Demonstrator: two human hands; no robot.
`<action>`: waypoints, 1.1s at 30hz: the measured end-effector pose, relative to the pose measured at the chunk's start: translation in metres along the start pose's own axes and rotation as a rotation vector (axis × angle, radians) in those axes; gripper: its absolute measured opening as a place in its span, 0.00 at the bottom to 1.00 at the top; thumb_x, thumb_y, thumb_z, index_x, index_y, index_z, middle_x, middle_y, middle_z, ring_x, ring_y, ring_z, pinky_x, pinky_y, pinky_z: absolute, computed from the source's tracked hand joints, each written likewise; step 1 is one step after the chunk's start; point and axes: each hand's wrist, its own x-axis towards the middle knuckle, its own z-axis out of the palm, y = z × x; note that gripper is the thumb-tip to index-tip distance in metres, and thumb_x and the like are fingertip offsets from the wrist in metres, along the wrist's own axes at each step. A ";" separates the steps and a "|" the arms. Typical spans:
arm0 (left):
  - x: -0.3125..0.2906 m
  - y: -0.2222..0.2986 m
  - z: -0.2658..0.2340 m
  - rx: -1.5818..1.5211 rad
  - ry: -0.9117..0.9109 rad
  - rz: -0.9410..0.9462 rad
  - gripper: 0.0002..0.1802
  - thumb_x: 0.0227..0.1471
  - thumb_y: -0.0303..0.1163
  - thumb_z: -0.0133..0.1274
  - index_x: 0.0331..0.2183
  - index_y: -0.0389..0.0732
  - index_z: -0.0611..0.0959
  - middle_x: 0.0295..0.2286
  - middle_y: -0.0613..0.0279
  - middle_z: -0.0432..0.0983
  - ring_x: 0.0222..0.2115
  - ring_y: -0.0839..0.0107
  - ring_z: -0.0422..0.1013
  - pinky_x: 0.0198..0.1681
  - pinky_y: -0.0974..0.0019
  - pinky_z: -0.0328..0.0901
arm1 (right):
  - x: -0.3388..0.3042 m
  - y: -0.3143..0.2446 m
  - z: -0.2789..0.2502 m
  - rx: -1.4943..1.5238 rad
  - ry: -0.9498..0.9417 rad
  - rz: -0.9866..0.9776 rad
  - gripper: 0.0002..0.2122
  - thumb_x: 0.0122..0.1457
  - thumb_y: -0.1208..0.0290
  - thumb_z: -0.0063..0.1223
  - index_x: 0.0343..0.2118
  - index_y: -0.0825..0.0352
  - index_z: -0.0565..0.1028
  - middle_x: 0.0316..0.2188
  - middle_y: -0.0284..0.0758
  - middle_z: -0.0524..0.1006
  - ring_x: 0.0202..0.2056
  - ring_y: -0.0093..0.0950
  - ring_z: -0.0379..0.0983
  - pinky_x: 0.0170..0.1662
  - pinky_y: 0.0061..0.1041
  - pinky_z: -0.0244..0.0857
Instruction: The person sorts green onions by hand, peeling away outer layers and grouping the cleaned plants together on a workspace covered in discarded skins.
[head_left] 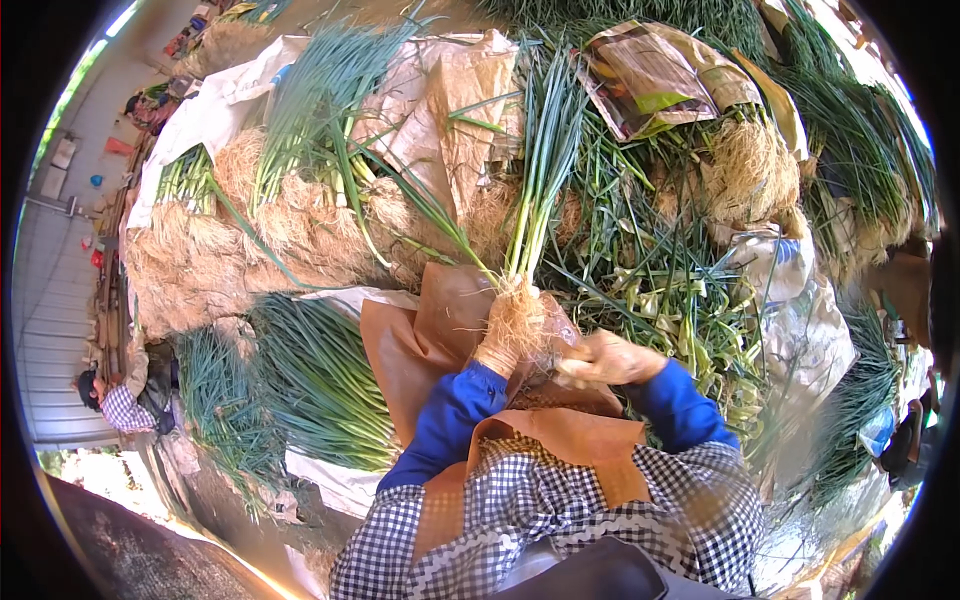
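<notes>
In front of my chest, a bunch of green onions (537,190) points away from me, its pale stringy roots (516,322) toward my body. My left hand (497,352) grips the bunch at the root end, with the roots covering most of its fingers. Just right of the roots is my right hand (612,358), its fingers curled closed. Whatever lies between those fingers is too small and blurred to make out. Beneath both hands, a brown apron sheet (425,315) spreads over my lap.
Rooted onion bunches (300,215) lie in a row at far left, with leafy onions (325,380) nearer. Loose trimmed leaves (690,310) pile up on the right, beside a plastic sack (810,325). Another person (125,405) is at the left edge.
</notes>
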 end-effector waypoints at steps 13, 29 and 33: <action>0.010 -0.014 0.020 -0.691 0.382 -0.201 0.04 0.51 0.29 0.48 0.31 0.42 0.75 0.24 0.66 0.71 0.23 0.74 0.69 0.24 0.71 0.67 | 0.107 0.053 -0.083 -0.563 0.825 -0.109 0.18 0.51 0.61 0.50 0.41 0.69 0.71 0.32 0.44 0.75 0.36 0.39 0.72 0.39 0.30 0.66; 0.018 -0.026 0.039 -0.147 0.549 -0.122 0.09 0.45 0.24 0.54 0.33 0.34 0.78 0.25 0.70 0.71 0.25 0.81 0.66 0.29 0.78 0.61 | 0.098 0.078 -0.064 -0.141 1.248 -0.089 0.12 0.50 0.63 0.57 0.31 0.67 0.74 0.20 0.35 0.74 0.23 0.23 0.69 0.30 0.20 0.64; 0.022 -0.036 0.043 -0.043 0.527 -0.060 0.09 0.46 0.22 0.53 0.33 0.35 0.77 0.26 0.69 0.72 0.26 0.80 0.66 0.29 0.77 0.62 | 0.103 0.074 -0.062 -0.355 1.117 0.112 0.15 0.51 0.57 0.54 0.25 0.67 0.73 0.17 0.41 0.73 0.21 0.32 0.70 0.27 0.27 0.64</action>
